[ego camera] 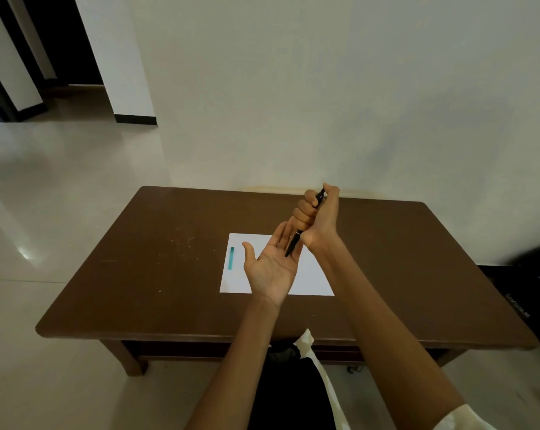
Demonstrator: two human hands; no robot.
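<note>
My right hand grips a black pen in a fist, thumb near the pen's top end and tip pointing down. The pen's lower end touches the palm of my left hand, which is held flat and palm up with straight fingers above the table. Under both hands lies a white sheet of paper on the brown table. A small teal stick-shaped object lies on the left part of the paper.
The low wooden table stands against a pale wall. A dark bag sits at the table's right end. Shiny tiled floor spreads to the left, with a doorway at the far left.
</note>
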